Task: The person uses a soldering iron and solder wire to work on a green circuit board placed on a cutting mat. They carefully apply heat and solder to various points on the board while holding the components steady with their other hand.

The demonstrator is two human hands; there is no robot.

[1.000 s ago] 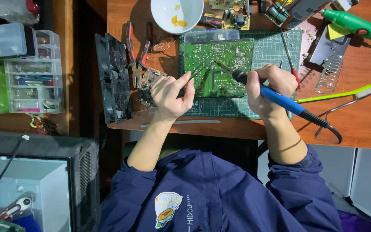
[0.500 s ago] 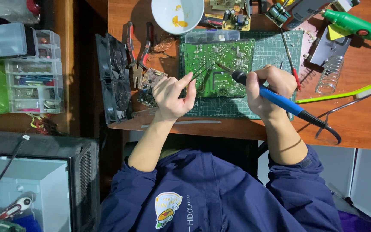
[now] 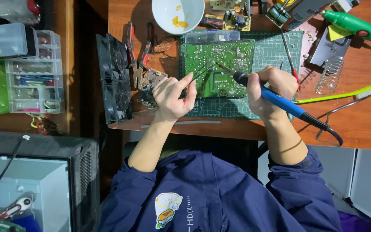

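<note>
Both hands hold as before: left hand (image 3: 172, 92) pinching tweezers (image 3: 203, 68), right hand (image 3: 271, 88) gripping the soldering iron (image 3: 275, 96), tips unmoved on the circuit board (image 3: 220, 64), soldering continuing.

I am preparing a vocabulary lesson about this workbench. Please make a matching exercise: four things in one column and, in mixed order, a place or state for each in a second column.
Things:
1. soldering iron
2. tweezers
3. white bowl
4. green circuit board

Places or states:
A. lies on the cutting mat
B. held in the right hand
C. stands at the top edge of the desk, beyond the mat
D. pinched in the left hand

Pairs: 1-B, 2-D, 3-C, 4-A
</note>
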